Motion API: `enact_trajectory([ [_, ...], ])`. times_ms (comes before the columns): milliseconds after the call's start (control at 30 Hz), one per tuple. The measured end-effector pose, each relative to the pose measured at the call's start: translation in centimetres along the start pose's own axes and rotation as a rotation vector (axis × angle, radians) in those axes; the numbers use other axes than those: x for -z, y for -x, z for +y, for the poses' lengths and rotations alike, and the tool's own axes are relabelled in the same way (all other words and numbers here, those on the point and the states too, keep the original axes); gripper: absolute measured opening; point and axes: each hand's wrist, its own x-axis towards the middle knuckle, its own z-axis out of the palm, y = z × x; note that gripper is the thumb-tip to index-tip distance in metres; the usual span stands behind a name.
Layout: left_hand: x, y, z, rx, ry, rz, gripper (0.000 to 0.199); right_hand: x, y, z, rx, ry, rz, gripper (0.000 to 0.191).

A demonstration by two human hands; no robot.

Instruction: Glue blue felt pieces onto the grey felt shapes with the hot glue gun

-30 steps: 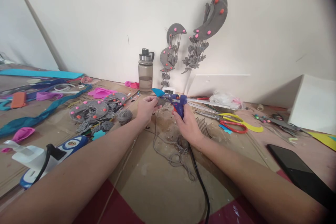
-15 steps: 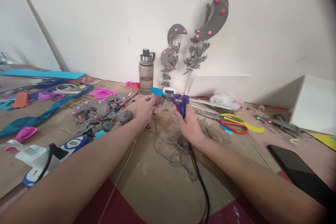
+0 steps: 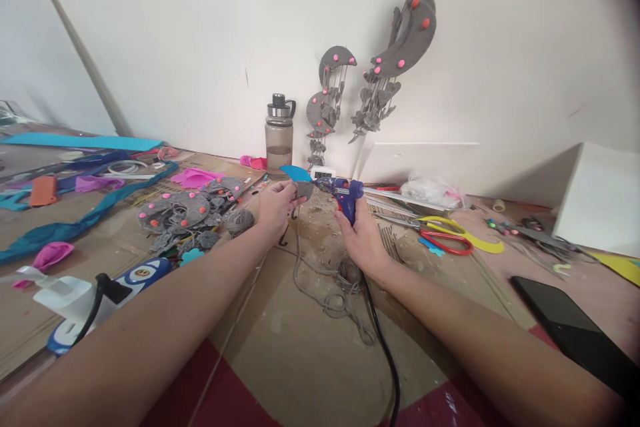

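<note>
My right hand (image 3: 363, 230) is wrapped round a blue hot glue gun (image 3: 346, 195), its nozzle pointing left. In my left hand (image 3: 277, 208) I pinch a small grey felt piece (image 3: 303, 191) with a blue felt piece (image 3: 296, 173) standing above it. The nozzle tip is at the right edge of these pieces; whether it touches them I cannot tell. Grey yarn (image 3: 300, 267) runs down from near the left hand to a loose tangle (image 3: 350, 275) on the cardboard. The gun's black cord (image 3: 383, 333) trails toward me.
A water bottle (image 3: 279, 140) stands by the wall, where grey moon mobiles (image 3: 410, 40) hang. To the left are a yarn ball (image 3: 239, 221), a decorated grey mobile (image 3: 175, 210) and a power strip (image 3: 145, 272). On the right lie red-handled scissors (image 3: 453, 243) and a phone (image 3: 560, 317).
The glue gun has shifted slightly to the right, its nozzle staying near the felt edge. The blue felt piece has moved a little left and up.
</note>
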Motion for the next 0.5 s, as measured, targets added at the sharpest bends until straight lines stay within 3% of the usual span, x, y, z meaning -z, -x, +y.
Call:
enact_trajectory([
  [300, 0.22, -0.17, -0.04, -0.005, 0.008, -0.018, 0.027, 0.02, -0.05, 0.07, 0.001, 0.014, 0.01, 0.038],
  [500, 0.19, -0.24, -0.03, 0.006, 0.037, -0.005, 0.025, 0.17, -0.06, -0.02, -0.032, 0.011, 0.002, 0.048],
])
